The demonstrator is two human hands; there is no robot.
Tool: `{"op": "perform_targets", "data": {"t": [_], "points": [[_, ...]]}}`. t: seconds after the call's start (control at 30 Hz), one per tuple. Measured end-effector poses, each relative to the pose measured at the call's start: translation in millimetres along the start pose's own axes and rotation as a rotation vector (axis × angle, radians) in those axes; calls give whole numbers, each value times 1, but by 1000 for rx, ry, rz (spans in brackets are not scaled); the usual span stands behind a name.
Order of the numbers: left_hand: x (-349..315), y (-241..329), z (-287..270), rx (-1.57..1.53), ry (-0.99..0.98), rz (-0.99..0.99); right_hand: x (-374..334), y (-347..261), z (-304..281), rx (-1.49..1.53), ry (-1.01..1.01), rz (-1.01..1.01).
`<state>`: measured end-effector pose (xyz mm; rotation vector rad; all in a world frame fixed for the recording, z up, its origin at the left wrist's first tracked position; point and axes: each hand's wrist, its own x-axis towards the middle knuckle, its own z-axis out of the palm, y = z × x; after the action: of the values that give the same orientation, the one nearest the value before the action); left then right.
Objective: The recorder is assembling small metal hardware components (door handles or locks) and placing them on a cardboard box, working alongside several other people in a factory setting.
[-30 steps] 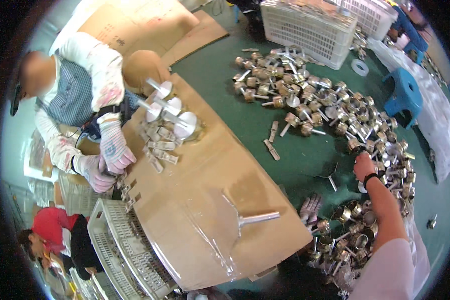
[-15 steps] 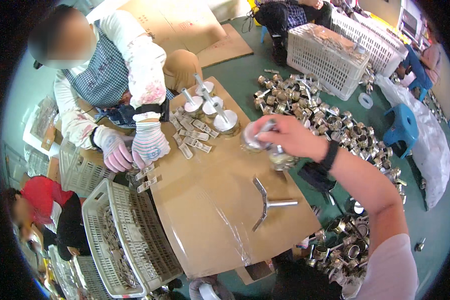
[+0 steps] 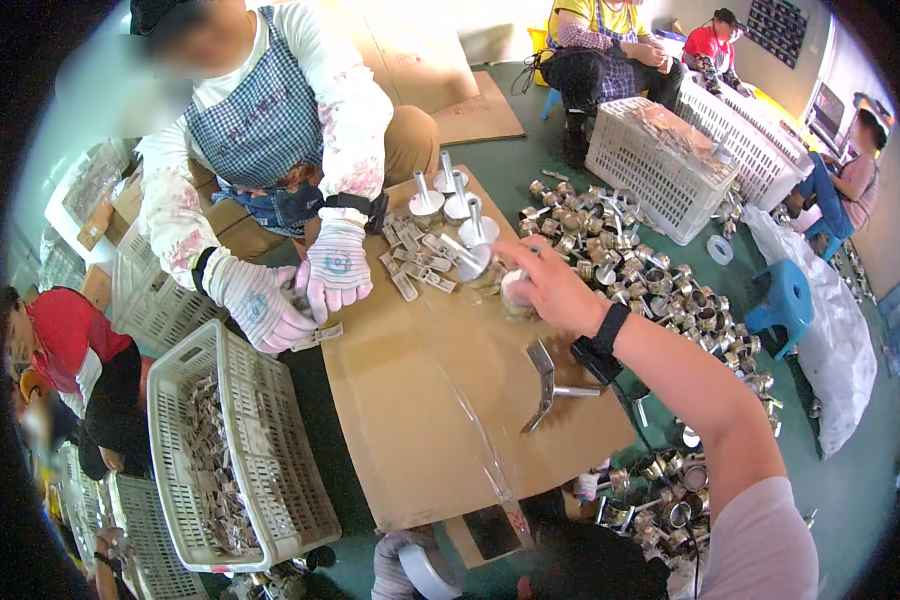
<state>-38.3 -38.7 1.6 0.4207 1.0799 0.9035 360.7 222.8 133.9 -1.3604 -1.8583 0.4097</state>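
Note:
My bare right hand, with a black band at the wrist, is over the far right part of the cardboard. Its fingers curl about a small whitish round metal piece, partly hidden by them. Just left of it stand several round metal pieces with upright stems; one stem leans. Several small pale clips lie beside them. Nearer, a bent metal bracket with a rod lies on the sheet. At the lower edge my left hand, in a grey glove, is closed round a white ring-shaped thing.
Across the cardboard, a co-worker's gloved hands handle small pieces. A white crate of clips stands left. Many metal cups lie on the floor at right, near a blue stool. Crates stand beyond.
The view has shifted. My right hand has moved left and lower, nearer the stemmed pieces, and its fingers have spread somewhat. The white ring-shaped thing at my left hand shows more now.

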Motion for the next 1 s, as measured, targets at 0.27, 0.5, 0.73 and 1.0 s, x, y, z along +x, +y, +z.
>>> {"op": "perform_targets", "data": {"t": [0.27,0.5,0.73,1.0], "points": [[18,8,20,-230,-91,-41,-9,-14,-12,-248,-312,-123],[14,17,40,-297,9,-54,-3,-43,-29,-480,221,-412],[24,0,14,-321,-10,-54,110,-92,25,-501,-457,115],[1,-19,1,-188,-26,20,120,-87,106,-301,-747,375]]}}
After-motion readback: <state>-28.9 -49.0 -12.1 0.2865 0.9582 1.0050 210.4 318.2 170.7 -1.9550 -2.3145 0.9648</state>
